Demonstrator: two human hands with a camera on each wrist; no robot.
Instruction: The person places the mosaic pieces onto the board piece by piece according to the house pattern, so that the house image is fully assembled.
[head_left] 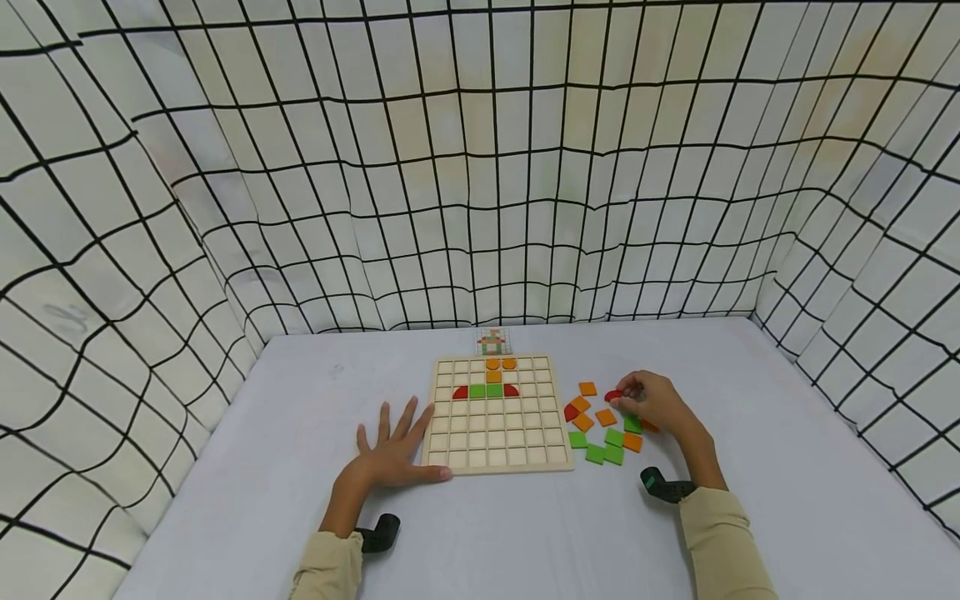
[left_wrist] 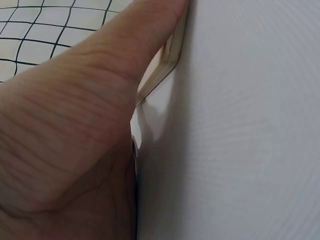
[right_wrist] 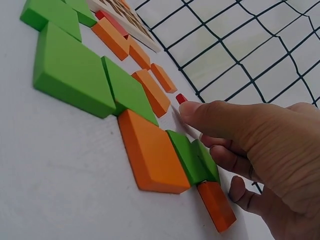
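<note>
A wooden grid board [head_left: 497, 470] lies on the table. My left hand [head_left: 390, 460] has its fingers spread, with fingertips at the board's left edge and the thumb along its near corner. In the left wrist view, the thumb [left_wrist: 115, 50] covers part of that corner. On the board sit two rounded orange pieces [head_left: 492, 364], an orange square [head_left: 493, 377], two green squares [head_left: 486, 391] and two curved red pieces [head_left: 461, 392]. Right of the board, my right hand [head_left: 654, 402] pinches a red piece [head_left: 612, 396] between thumb and fingers; only its tip shows in the right wrist view.
Under and beside the right hand lie several loose orange squares [head_left: 606, 417], several green squares [head_left: 595, 453] and a red piece [head_left: 571, 412]. A small pattern card [head_left: 492, 341] is at the board's far edge. Black-netted white walls [head_left: 525, 167] enclose the table's back and sides.
</note>
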